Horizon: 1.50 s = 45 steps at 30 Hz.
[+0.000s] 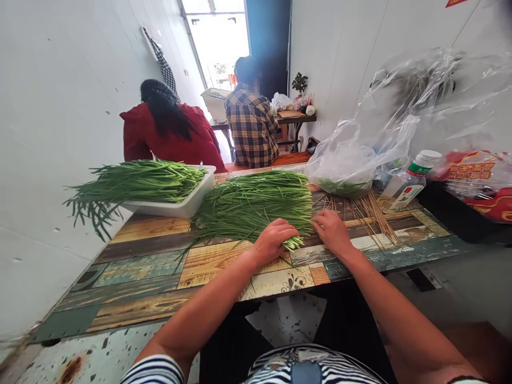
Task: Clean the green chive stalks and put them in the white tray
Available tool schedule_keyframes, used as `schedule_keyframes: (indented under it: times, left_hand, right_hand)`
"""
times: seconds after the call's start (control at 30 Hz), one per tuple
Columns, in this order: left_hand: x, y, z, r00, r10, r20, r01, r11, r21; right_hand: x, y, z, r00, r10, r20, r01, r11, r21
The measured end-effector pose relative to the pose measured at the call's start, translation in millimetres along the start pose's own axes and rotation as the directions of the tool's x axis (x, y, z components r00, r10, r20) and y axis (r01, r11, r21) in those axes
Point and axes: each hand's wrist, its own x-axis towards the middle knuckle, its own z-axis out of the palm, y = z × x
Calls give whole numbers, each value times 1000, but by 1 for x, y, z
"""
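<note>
My left hand (276, 240) is wrapped round a small bunch of garlic chives (294, 244), whose pale cut ends stick out past the fingers. Beside it, my right hand (330, 228) has its fingers pressed together at the stem ends of the pile; whatever they pinch is too small to make out. A wide pile of garlic chives (260, 200) lies on the table in front of both hands, stems pointing right. To the right of my right hand, thin wooden skewers (374, 216) are spread over the tabletop.
A white tub (192, 200) heaped with more chives stands at the left. Beyond the skewers are a clear plastic bag (344, 160), a bottle (414, 178), a black tray (456, 213) and red packaging (488, 186). Two people sit ahead, backs turned. The wood-patterned table (148, 272) ends near my lap.
</note>
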Motion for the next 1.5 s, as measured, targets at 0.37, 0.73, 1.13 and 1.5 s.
schedule_keyframes:
  times: [0.37,0.73,1.13,1.5]
  left_hand:
    - [-3,1,3,990,-110,-87,114,993,44]
    - [0,6,-3,991,-94,93,84,990,113]
    - [-4,0,1,993,-110,-44,115,985,125]
    - [-5,2,5,981,-130,-146,139,989,51]
  right_hand:
    - [-22,-55,-20,999,-36,-22,41,930,366]
    - [-34,-22,-6,977,214,15,-201,886,419]
    - [-6,-16,-11,997,56,-44,-41,955,293]
    - [-18,-48,-16,998,-54,21,40,909,415]
